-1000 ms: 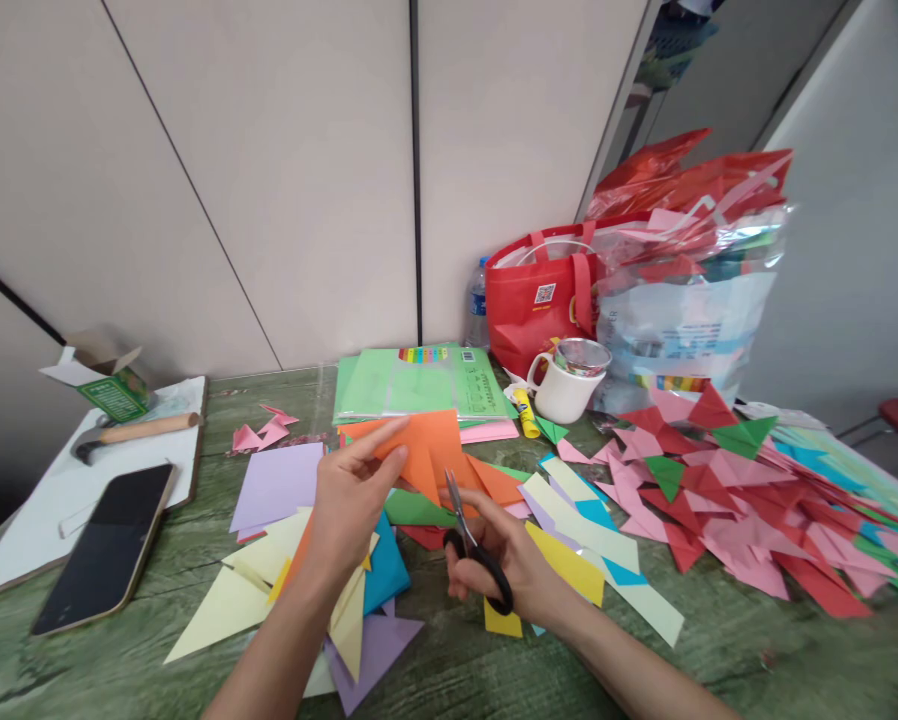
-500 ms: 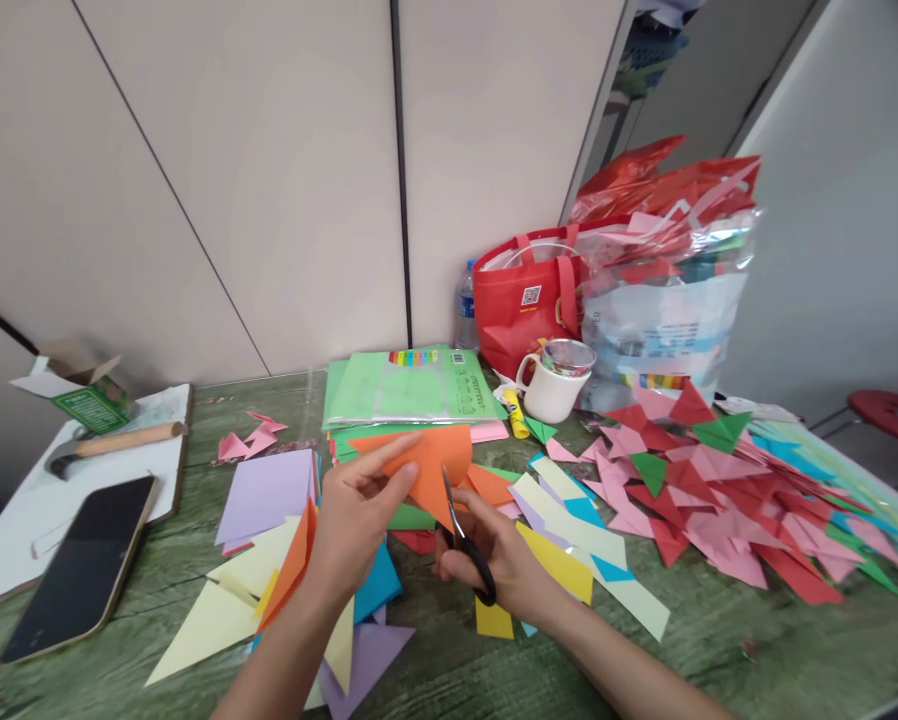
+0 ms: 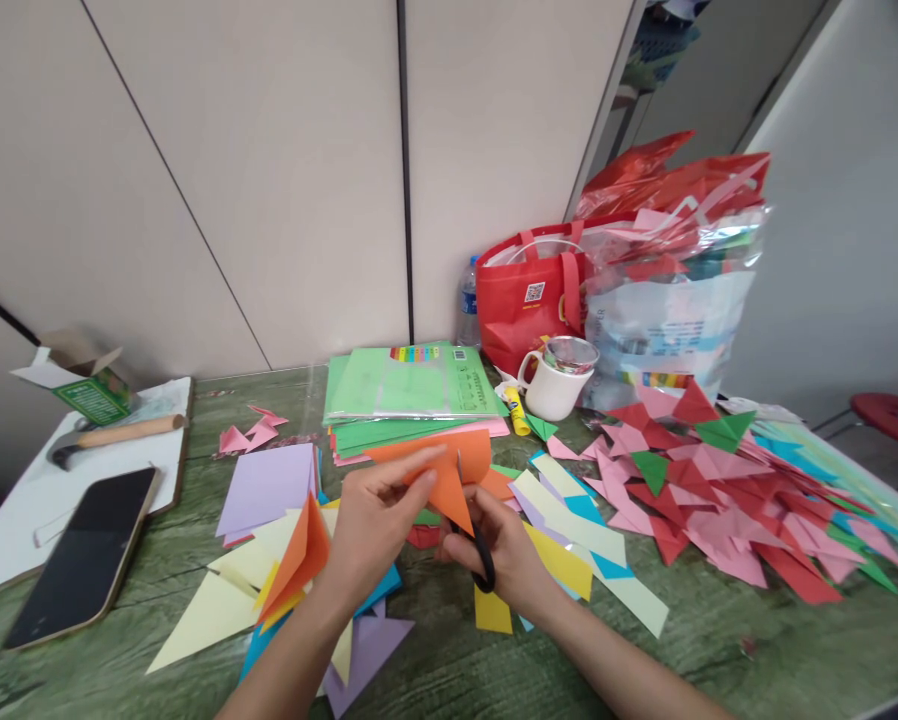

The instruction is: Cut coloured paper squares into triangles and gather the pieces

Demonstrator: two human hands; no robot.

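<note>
Two bare hands are seen above one green, wood-grained table (image 3: 569, 670). One orange paper (image 3: 475, 455) is held up near the middle, in front of the green packs (image 3: 411, 385). Its near edge is pinched between the thumb and fingers of the left hand (image 3: 381, 515), with no gap left at the grip. One pair of scissors (image 3: 485, 568) with black handles is gripped by the curled fingers of the right hand (image 3: 494, 548); one blade tip is seen against the orange paper. How far the blades are parted cannot be told, since they are partly covered.

Beside the left forearm, one orange folded piece (image 3: 299, 560) is laid over cream and yellow ones. Farther left, one phone (image 3: 85, 555) and one hammer (image 3: 123, 432) are set on one white board (image 3: 3, 535), with one opened green box (image 3: 96, 395) behind.

Behind the right hand are placed one yellow glue stick (image 3: 518, 412), one white mug (image 3: 552, 390), one bottle (image 3: 469, 305) and one red bag (image 3: 524, 320). To the right, a pile of pink and red pieces (image 3: 719, 500) is heaped (too many to count), topped by two green triangles (image 3: 725, 431).
</note>
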